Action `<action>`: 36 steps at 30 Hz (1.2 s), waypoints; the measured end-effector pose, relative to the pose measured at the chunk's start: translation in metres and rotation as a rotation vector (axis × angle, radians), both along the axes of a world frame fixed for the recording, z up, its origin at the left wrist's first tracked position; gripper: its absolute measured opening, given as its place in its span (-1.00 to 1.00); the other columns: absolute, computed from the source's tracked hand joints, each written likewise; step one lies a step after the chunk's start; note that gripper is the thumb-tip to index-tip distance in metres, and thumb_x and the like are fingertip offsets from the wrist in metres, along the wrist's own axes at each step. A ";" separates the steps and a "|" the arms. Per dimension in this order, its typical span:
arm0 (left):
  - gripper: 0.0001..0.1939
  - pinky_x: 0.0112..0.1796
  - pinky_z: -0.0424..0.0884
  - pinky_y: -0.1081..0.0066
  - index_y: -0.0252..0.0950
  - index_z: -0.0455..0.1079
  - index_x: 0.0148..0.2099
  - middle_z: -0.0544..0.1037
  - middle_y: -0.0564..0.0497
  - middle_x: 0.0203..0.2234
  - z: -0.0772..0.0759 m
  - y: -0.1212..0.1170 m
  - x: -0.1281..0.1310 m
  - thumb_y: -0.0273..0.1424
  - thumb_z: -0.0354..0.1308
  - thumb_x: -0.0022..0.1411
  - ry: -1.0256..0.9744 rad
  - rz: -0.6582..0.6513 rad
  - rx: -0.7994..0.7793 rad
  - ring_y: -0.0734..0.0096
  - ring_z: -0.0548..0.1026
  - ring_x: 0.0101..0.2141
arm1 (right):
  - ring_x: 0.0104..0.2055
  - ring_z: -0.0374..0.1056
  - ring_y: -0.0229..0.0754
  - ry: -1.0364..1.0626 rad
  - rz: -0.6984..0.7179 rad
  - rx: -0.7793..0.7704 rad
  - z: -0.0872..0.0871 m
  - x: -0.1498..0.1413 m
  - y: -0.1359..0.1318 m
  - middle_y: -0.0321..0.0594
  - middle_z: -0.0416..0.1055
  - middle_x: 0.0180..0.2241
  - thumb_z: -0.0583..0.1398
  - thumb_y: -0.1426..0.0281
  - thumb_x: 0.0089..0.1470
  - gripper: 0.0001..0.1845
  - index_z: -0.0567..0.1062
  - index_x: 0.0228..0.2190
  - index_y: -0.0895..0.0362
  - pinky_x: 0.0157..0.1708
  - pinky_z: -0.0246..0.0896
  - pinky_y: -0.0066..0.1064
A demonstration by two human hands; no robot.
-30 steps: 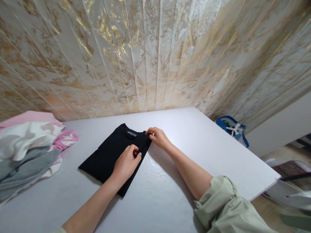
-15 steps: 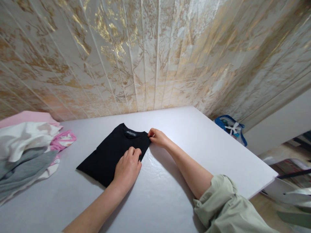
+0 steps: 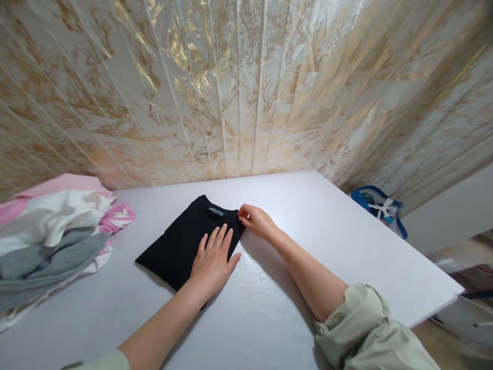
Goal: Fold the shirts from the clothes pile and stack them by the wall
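A folded black T-shirt lies on the white table, its neckline and printed label facing the far side. My left hand rests flat on the shirt's near right part, fingers spread and pointing away from me, thumb out past the fabric edge. At the shirt's far right corner, beside the neckline, my right hand pinches the black cloth between thumb and fingers. Part of the shirt's right side is hidden under my left hand.
On the left of the table sits a loose heap of clothes in pink, white and grey. A patterned gold and white curtain hangs right behind the table. Beyond the right edge stands a clear bag with blue trim.
My left hand has gone from curled fingers to spread flat on the shirt. The right hand keeps its pinch at the corner. The whole view has shifted slightly.
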State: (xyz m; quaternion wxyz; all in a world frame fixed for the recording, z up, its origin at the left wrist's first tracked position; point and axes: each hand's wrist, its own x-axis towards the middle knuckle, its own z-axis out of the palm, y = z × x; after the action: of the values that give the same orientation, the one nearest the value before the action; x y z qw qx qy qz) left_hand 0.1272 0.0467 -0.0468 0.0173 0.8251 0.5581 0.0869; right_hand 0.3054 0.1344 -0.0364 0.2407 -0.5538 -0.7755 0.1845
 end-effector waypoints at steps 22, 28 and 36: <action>-0.34 0.25 0.02 0.02 -0.32 0.10 0.36 0.13 -0.18 0.34 -0.021 -0.014 -0.122 -0.05 -0.16 0.36 0.074 0.224 0.112 0.09 0.11 0.31 | -0.03 0.34 -0.08 -0.181 -0.016 0.092 0.026 -0.044 0.003 -0.11 0.42 -0.08 0.12 0.43 0.19 -0.73 0.50 -0.08 0.05 -0.15 0.20 -0.37; -0.37 0.25 0.03 0.02 -0.33 0.15 0.33 0.16 -0.19 0.32 -0.019 -0.015 -0.122 -0.08 -0.11 0.35 0.044 0.230 0.131 0.10 0.13 0.30 | -0.15 0.41 -0.12 -0.180 -0.036 -0.088 0.024 -0.075 0.044 -0.14 0.52 -0.18 0.16 0.38 0.16 -0.82 0.56 -0.23 0.09 -0.24 0.19 -0.41; -0.35 0.25 0.02 0.02 -0.33 0.16 0.33 0.15 -0.19 0.32 -0.016 -0.015 -0.122 -0.07 -0.08 0.33 0.025 0.239 0.101 0.09 0.13 0.30 | -0.21 0.41 -0.14 -0.228 -0.080 -0.114 0.010 -0.086 0.054 -0.13 0.52 -0.20 0.24 0.31 0.09 -0.83 0.52 -0.26 0.11 -0.34 0.14 -0.44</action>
State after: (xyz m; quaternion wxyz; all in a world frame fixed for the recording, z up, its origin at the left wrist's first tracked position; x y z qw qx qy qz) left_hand 0.0056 0.0321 -0.0631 -0.0417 0.7535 0.6474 0.1063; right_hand 0.2190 0.1886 -0.0259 0.1263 -0.6143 -0.7634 0.1545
